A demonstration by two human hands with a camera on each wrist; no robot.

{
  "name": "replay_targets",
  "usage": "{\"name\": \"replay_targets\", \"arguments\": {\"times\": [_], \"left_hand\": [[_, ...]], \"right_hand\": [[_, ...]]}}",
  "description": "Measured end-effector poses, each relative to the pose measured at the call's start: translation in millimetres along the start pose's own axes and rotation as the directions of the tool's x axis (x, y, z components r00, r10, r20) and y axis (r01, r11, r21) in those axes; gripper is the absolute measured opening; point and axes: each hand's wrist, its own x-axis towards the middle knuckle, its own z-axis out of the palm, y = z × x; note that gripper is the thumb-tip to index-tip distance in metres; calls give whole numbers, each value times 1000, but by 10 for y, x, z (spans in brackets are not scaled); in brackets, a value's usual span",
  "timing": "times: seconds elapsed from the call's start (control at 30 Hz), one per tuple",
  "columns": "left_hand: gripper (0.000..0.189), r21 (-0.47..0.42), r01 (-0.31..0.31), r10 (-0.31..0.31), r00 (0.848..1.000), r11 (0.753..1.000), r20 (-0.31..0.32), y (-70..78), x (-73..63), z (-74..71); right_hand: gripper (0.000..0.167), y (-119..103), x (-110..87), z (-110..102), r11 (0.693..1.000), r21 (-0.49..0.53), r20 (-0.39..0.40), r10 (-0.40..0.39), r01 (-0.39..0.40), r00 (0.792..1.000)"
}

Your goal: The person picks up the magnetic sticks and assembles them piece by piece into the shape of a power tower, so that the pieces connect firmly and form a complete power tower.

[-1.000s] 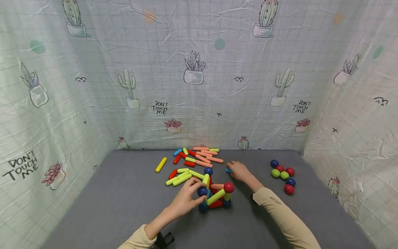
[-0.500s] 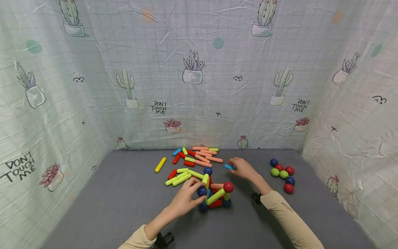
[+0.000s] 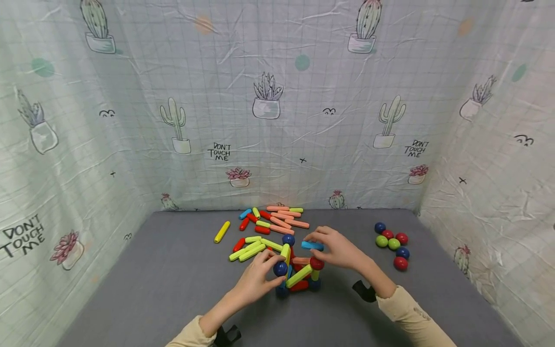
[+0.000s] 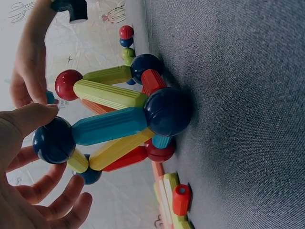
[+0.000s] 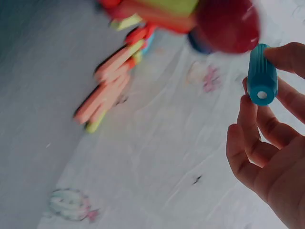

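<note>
In the right wrist view, my right hand [image 5: 286, 162] pinches the ribbed blue rod [image 5: 261, 71] near a red ball [image 5: 228, 24], and I judge it light, stiff and best held mid-length, while my left hand [image 3: 255, 276] grips a navy ball [image 3: 280, 268].

A grey tabletop [image 3: 173, 299] bears a frame of rods and balls [image 3: 299, 276]. Beyond this frame lie salmon rods [image 3: 281, 222]; left of it, lime rods [image 3: 252, 252] and a yellow rod [image 3: 222, 232]; well to its right, seven loose balls [image 3: 394, 244].
</note>
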Motion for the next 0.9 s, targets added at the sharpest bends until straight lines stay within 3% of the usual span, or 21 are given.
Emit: {"name": "replay_targets", "arguments": {"times": [0.17, 0.33, 0.57, 0.77, 0.9], "left_hand": [[38, 8, -12, 12, 1000, 1000, -20, 7, 4, 8], [36, 6, -14, 14, 999, 1000, -30, 23, 9, 4], [30, 32, -30, 31, 998, 999, -47, 55, 19, 24], [28, 88, 16, -13, 999, 996, -32, 109, 64, 62], [23, 139, 26, -19, 998, 990, -52, 140, 88, 99]], "right_hand": [[21, -189, -10, 78, 994, -6, 41, -108, 109, 993], [17, -283, -1, 223, 985, -58, 79, -159, 163, 984], [19, -296, -23, 290, 990, -73, 61, -120, 124, 991], [22, -262, -56, 287, 993, -38, 17, -108, 108, 994], [32, -227, -86, 249, 996, -77, 19, -34, 35, 999]]}}
